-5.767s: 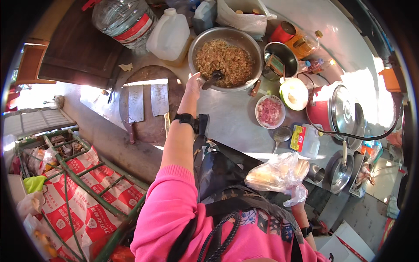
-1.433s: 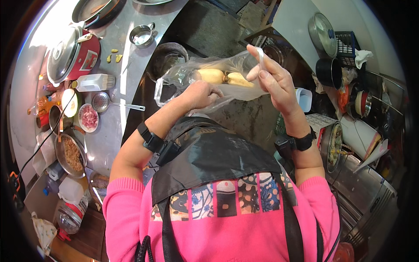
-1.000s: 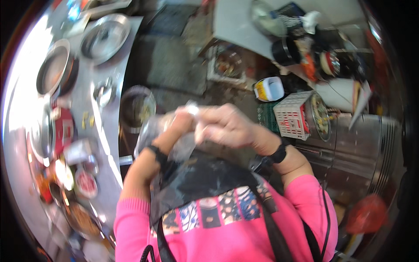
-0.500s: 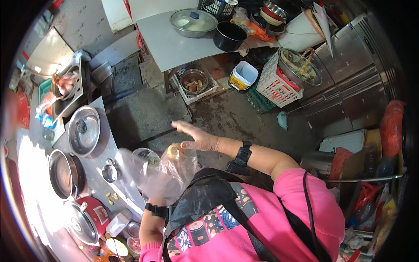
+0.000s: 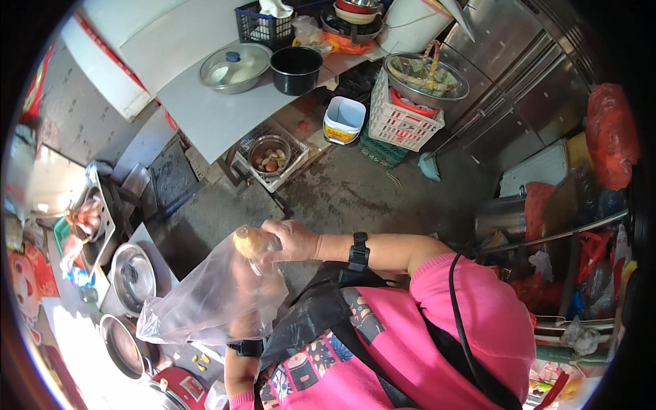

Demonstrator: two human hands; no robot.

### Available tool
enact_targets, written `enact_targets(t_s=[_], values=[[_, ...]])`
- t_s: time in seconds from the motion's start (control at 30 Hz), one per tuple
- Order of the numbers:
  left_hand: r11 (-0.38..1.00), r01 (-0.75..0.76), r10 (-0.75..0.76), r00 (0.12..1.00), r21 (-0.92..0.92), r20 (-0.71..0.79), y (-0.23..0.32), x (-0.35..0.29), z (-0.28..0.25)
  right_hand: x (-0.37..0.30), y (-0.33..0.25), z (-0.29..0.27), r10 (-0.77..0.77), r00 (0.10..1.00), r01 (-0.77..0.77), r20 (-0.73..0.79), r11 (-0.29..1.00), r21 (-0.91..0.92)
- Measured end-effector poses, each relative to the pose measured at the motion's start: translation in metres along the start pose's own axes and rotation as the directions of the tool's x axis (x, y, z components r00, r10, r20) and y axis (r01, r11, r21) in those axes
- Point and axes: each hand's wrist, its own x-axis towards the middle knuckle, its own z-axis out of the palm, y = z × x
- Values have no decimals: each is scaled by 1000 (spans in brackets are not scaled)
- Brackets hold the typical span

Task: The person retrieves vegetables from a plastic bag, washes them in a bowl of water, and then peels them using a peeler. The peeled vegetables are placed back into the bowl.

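Right of the counter [image 5: 162, 265], beyond its floor-side edge, the head view has my root [image 5: 248, 242] held up over the floor [image 5: 328, 198], in the mouth of a clear bag [image 5: 195, 307]. Its rounded tan end points up and away from me; the rest is lost in the plastic, so I judge its long axis to run back toward my left forearm [image 5: 239, 381]. My right hand [image 5: 294, 241] is nearer that end, straight to its right, touching, fingers bent; whether that grip closes on root or plastic, or only leans there, I cannot tell. My left hand is hidden behind the cloudy bag below the root, so its grip I cannot tell either. From the root the bag trails down and left, toward the counter's edge.
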Motion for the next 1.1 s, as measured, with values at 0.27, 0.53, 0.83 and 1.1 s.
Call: enact_targets(t_s=[0.27, 0.53, 0.83, 1.1], values=[[962, -63, 4, 976, 265, 217, -5, 115, 81, 35, 102, -115, 220, 940, -100, -262, 909, 405], [999, 49, -44, 977, -19, 209, -1, 236, 147, 54, 151, -198, 190, 962, -181, -195, 981, 65], [980, 25, -97, 924, 197, 370, 30, 307, 162, 90, 211, -232, 393, 781, -199, -485, 893, 403], [916, 273, -183, 936, -293, 300, 13, 354, 123, 95, 278, -262, 791, 436, -103, -429, 518, 849]])
